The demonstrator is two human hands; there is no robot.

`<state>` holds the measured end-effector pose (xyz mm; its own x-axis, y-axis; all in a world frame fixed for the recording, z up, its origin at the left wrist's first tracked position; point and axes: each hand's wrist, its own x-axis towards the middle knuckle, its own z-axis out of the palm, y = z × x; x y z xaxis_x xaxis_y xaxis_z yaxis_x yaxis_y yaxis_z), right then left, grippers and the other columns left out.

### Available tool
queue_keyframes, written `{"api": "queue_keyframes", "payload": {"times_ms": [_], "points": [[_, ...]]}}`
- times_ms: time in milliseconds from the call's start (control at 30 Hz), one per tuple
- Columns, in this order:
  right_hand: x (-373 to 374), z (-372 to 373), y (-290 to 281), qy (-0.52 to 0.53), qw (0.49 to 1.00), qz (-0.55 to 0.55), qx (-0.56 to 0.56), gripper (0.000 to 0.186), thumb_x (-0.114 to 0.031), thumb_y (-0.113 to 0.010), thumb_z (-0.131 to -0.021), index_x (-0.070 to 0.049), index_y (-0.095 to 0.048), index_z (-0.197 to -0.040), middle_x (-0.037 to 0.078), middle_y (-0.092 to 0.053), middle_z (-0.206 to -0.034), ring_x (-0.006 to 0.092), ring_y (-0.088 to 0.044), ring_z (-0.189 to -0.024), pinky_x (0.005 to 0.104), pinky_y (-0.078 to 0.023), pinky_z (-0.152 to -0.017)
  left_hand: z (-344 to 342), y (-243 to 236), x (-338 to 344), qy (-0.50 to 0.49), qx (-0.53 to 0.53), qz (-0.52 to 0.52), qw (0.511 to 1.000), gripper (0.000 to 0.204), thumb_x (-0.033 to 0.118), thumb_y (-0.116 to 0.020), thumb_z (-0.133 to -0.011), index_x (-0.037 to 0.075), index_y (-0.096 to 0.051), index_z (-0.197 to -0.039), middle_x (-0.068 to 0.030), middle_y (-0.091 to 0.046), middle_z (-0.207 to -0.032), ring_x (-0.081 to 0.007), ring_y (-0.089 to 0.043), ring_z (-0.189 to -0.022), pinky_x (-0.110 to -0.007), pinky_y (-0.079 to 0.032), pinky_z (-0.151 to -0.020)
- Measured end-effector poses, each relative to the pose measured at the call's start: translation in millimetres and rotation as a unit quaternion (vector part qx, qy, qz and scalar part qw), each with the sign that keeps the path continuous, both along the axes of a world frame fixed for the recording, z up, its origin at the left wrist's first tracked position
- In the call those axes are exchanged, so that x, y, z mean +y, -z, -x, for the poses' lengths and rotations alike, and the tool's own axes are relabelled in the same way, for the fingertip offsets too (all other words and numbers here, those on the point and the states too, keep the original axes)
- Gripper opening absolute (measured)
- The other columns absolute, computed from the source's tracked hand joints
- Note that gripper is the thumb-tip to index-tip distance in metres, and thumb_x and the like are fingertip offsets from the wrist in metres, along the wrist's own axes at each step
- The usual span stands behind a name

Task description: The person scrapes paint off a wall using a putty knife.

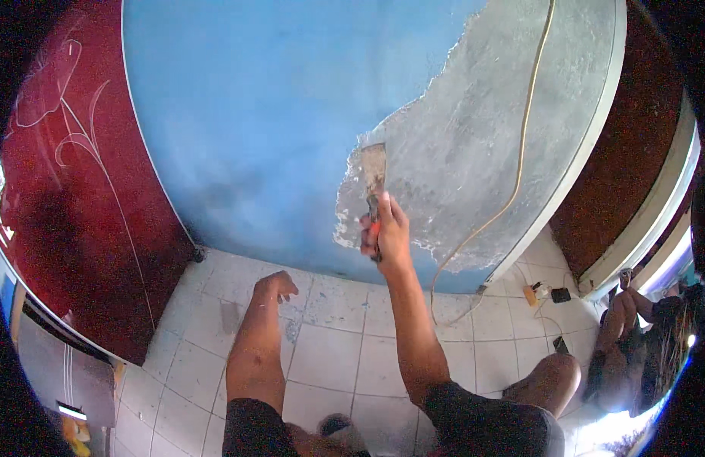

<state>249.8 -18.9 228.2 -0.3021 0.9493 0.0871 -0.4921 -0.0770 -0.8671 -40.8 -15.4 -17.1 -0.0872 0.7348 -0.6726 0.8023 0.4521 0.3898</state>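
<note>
My right hand (389, 236) is closed round the black and orange handle of a paint scraper (374, 167). The scraper's flat, stained blade points up against the wall, at the ragged edge where blue paint (253, 137) meets bare grey plaster (459, 160). Crumbs of pale paint cling along that edge. Lower and to the left, my left hand (278, 286) hangs above the tiles near the foot of the wall, its fingers loosely bent and apart, with nothing in them.
A tan cable (526, 129) runs down the plaster to the tiled floor (326, 358), where paint flakes lie. A dark red panel (86, 190) stands left. At right are an orange power strip (530, 295), a black adapter (560, 295), a phone (560, 345) and a seated person (619, 335).
</note>
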Motion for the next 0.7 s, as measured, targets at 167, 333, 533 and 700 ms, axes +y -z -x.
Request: {"api": "queue_keyframes", "payload": {"times_ms": [167,333,533,700], "points": [[11.1,10.3,-0.9,0.062,0.997,-0.025,-0.046,0.036,-0.047,-0.046,-0.099,-0.012,-0.053,-0.104,0.000,-0.046,-0.062,0.0085,-0.038,-0.040,0.0254,-0.031,-0.033,-35.6,-42.2,-12.4,-0.004,-0.011,0.009,1.000,0.043,0.030,-0.068,-0.081,-0.005,-0.065,-0.107,-0.0137,-0.071,-0.099,-0.0261,-0.069,-0.076,-0.044,-0.056,-0.066],[9.1,6.4,37.9,0.083,0.993,-0.067,-0.055,0.038,-0.048,-0.047,-0.098,-0.012,-0.052,-0.109,0.002,-0.048,-0.062,0.0093,-0.038,-0.039,0.0253,-0.031,-0.034,-15.5,-20.2,-7.5,-0.005,0.009,0.004,1.000,0.043,0.029,-0.068,-0.082,-0.005,-0.064,-0.108,-0.0136,-0.071,-0.100,-0.0267,-0.069,-0.076,-0.045,-0.056,-0.067],[11.9,-0.8,-49.3,0.043,0.998,-0.044,0.015,0.036,-0.046,-0.048,-0.098,-0.011,-0.054,-0.107,0.002,-0.049,-0.065,0.0084,-0.037,-0.039,0.0245,-0.030,-0.034,-7.9,-20.0,-19.5,-0.026,-0.009,0.032,0.999,0.038,0.034,-0.066,-0.084,0.007,-0.067,-0.112,-0.0104,-0.071,-0.103,-0.0254,-0.070,-0.079,-0.047,-0.054,-0.073],[36.9,-11.3,-7.8,0.084,0.994,-0.041,-0.061,0.033,-0.044,-0.048,-0.099,-0.012,-0.052,-0.109,0.002,-0.047,-0.064,0.0076,-0.036,-0.040,0.0232,-0.027,-0.035,-17.0,-23.2,-1.1,0.027,0.017,0.032,0.999,0.039,0.036,-0.065,-0.084,0.016,-0.065,-0.117,-0.0067,-0.070,-0.110,-0.0257,-0.070,-0.085,-0.052,-0.051,-0.076]]}}
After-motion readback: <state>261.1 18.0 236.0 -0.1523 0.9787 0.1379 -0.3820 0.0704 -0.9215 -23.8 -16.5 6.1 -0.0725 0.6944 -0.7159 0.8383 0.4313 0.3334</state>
